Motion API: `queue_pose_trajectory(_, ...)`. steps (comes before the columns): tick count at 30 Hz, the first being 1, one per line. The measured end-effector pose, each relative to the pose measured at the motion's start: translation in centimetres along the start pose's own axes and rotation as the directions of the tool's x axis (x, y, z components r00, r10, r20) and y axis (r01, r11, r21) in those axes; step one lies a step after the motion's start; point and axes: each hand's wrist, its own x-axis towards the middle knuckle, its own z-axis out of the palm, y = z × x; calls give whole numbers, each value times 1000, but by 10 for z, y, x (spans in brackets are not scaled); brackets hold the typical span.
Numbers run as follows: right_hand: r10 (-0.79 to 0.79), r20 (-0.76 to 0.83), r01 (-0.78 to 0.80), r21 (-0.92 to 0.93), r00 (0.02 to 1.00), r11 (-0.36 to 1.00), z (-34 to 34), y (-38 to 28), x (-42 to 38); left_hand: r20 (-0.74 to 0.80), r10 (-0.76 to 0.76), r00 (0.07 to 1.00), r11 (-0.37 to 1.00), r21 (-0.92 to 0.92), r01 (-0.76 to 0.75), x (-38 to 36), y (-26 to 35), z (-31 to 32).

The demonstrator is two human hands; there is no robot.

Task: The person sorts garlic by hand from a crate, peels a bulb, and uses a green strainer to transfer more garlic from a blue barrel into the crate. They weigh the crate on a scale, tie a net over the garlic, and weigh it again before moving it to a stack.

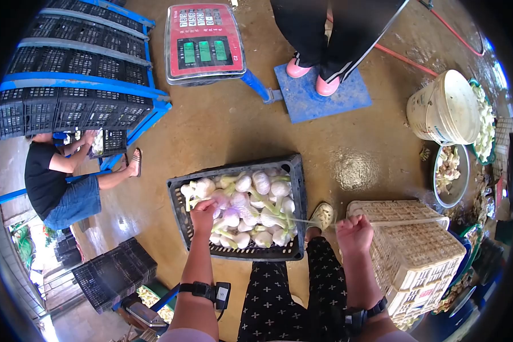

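In the head view, a black plastic crate [178, 225] full of garlic bulbs [251, 211] with green stems sits tilted on the floor in front of my legs. Over the crate's left side is my left hand [204, 215], its fingers pinched together; what they hold, if anything, I cannot make out. Out past the crate's right edge, my right hand [354, 232] is closed in a fist around a thin pale strand [316, 221]. That strand stretches from the garlic across my foot to the fist.
Pale stacked crates [407, 239] stand close to my right arm. A red-faced scale [205, 43] has its blue platform [325, 97] under a person's pink boots. A white bucket [442, 108] and a metal basin [451, 175] are right. Another person [57, 171] works at left.
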Motion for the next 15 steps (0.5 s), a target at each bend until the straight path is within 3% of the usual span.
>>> queue_pose_trajectory(1, 37, 64, -31, -104, 997, 994, -2, -4, -12, 6, 3, 1000, 1000, -1, -3, -1, 1, 2)
queue_pose_trajectory(3, 92, 18, -87, -183, 996, 979, -16, -20, -39, -17, -69, 997, 991, -117, 66, -1, 4, 5)
queue_pose_trajectory(5, 213, 12, -199, -316, 977, 928, -40, -36, -59, 12, -71, 997, 990, -122, 72, 2, 6, 8)
queue_pose_trajectory(9, 148, 110, -92, -399, 983, 912, -3, -24, -99, -7, -29, 1000, 992, -120, 28, 0, -2, 6)
queue_pose_trajectory(10, 108, 139, -38, -427, 984, 903, 8, -21, -104, -30, -3, 1000, 1000, -15, 3, -1, -4, 8)
queue_pose_trajectory(11, 64, 170, 20, -454, 983, 891, 16, -20, -111, -52, 129, 990, 967, 229, -114, -6, 5, 7)
queue_pose_trajectory(13, 75, 238, 44, -461, 968, 886, 29, -17, -130, -63, 252, 966, 925, 309, -221, -25, 27, 6)
queue_pose_trajectory(14, 80, 282, 76, -501, 956, 862, 38, -11, -145, -117, 348, 930, 896, 333, -293, -25, 8, 8)
queue_pose_trajectory(15, 83, 326, 112, -536, 942, 837, 46, -4, -161, -72, 414, 908, 832, 433, -345, -44, 27, 5)
